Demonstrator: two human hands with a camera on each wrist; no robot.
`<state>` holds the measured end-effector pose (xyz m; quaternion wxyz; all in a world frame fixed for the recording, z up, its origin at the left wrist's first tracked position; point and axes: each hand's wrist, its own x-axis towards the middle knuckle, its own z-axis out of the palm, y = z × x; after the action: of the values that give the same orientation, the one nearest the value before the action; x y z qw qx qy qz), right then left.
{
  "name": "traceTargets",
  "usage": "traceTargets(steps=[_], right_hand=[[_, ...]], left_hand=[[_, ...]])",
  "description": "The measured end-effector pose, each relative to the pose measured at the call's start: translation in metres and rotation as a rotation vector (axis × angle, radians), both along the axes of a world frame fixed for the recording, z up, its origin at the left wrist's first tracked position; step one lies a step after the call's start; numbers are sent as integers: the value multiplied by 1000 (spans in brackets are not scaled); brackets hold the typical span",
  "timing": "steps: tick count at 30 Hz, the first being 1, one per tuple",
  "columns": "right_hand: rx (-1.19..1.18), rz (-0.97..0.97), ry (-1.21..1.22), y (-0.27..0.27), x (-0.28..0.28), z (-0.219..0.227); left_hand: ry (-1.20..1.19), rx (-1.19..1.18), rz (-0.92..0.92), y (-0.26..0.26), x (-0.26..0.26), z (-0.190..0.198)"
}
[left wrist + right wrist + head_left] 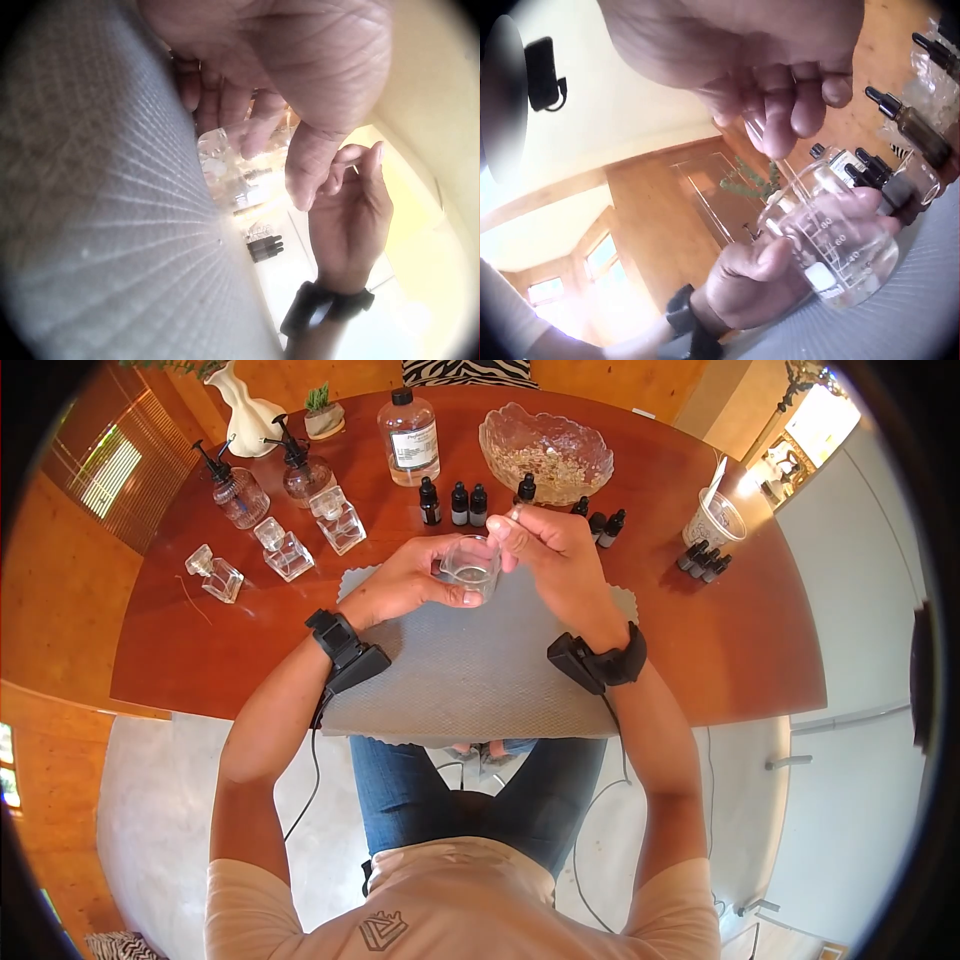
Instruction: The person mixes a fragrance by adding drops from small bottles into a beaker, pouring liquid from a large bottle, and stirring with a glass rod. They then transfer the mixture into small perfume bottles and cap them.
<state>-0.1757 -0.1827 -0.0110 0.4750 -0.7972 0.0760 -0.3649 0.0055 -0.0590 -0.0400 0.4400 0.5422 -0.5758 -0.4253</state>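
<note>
A small clear glass beaker (pixel 470 572), marked with a white scale, holds some clear liquid. My left hand (pixel 400 582) grips it from the side, thumb on the near wall and fingers round the far side. In the right wrist view the beaker (pixel 847 259) leans over close to the grey mat. Above its rim, my right hand (pixel 555 555) pinches a thin clear rod (pixel 786 166) between thumb and fingers. The rod slants down into the beaker's mouth; its upper part is hidden by the fingers.
The grey mat (pixel 450 680) lies under both hands. Behind stand several dark dropper bottles (pixel 460 505), a large labelled bottle (pixel 410 445) and a glass bowl (pixel 545 455). Clear perfume bottles (pixel 285 550) are at left, a plastic cup (pixel 715 520) at right.
</note>
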Motion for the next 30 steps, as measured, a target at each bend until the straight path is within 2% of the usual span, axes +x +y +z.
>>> traceTargets(steps=[2,5,8,11,14,17,26,30], right_hand=[[-136,-87,-62,-4,5,-6],[-15,25,39,2,-2,3],[-14,-41,-13,0,0,-1],[-148,-67,6,-7,2,-5],[69,85,16,1,-2,1],[-26,-5,30,2,-1,0],[-24,-14,35,3,-1,0],[-6,-4,150,2,-6,6]], left_hand=[[-6,-1,-9,-1,0,0],[-11,-2,-11,-1,0,0],[-1,-8,-1,0,-1,1],[-6,-23,-5,0,-1,2],[-1,-4,-3,0,-1,1],[-10,-1,-6,-1,0,1],[-12,-6,-4,-1,1,-2],[-13,-2,-7,-1,2,-2]])
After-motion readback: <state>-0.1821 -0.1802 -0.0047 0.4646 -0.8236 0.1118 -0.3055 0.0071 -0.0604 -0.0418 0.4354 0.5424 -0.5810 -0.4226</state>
